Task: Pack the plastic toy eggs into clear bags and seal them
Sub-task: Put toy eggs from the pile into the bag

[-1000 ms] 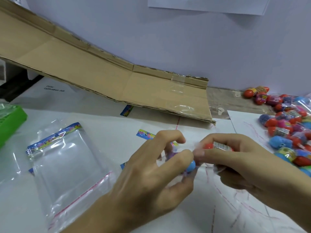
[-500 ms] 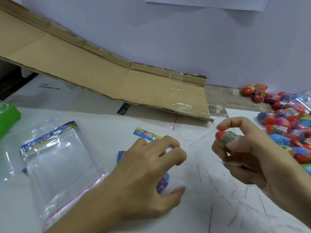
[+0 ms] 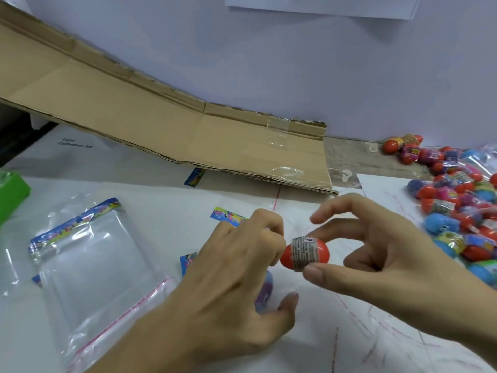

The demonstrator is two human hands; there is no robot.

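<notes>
Head cam, so starting closest: the left hand [image 3: 236, 267] sits low over the tabletop [image 3: 166, 200], its fingers curled onto the mouth of a clear bag that's hard to see under the palm. A bluish-purple egg [image 3: 265, 290] peeks out beneath it, looks like it's already inside that bag, though I can't say for sure. The right hand [image 3: 382, 254] has a red egg [image 3: 305, 253] with a printed band pinched between thumb and fingers, held just beside the left hand's knuckles and clear of the tabletop.

My guess on progress: this bag is mid-fill, one egg in and the red one about to follow. Sealing isn't done on it yet.

Off to the left lie the empty bags [image 3: 88, 254] with colourful header strips and a red seal line. I can count at least two stacked, maybe more, since clear plastic on clear plastic is tough to separate. A few more header strips poke out near the hands.

Over on the right is the egg pile [image 3: 462, 200], red, blue, pink and purple, easily a couple dozen and some look bagged already, too jumbled to count exactly. Further back there's one flattened cardboard sheet [image 3: 166, 122] leaning toward the wall, and a green thing [image 3: 10, 193] at the left edge.
</notes>
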